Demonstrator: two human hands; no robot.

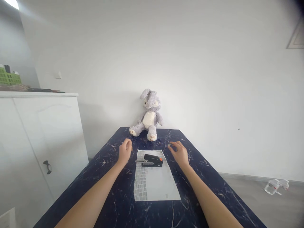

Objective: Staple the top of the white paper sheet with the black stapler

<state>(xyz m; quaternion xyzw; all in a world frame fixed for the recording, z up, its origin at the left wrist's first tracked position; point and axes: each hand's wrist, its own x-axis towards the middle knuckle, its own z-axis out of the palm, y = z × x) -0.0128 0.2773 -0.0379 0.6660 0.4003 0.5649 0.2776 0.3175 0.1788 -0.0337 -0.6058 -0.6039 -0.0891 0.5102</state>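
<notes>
A black stapler [153,160] with an orange tip lies on the far end of a white paper sheet [154,182] in the middle of the dark marbled table [114,202]. My left hand [124,152] hovers just left of the stapler, fingers loosely curled, holding nothing that I can see. My right hand [179,154] hovers to the right of it, thumb and forefinger pinched on a tiny pale object at their tips that is too small to name. Neither hand touches the stapler or the paper.
A grey and white plush rabbit [148,117] sits at the table's far edge against the white wall. A white cabinet [40,139] stands to the left with a green crate [8,77] on top. A clear plastic bottle [275,186] lies on the floor at right.
</notes>
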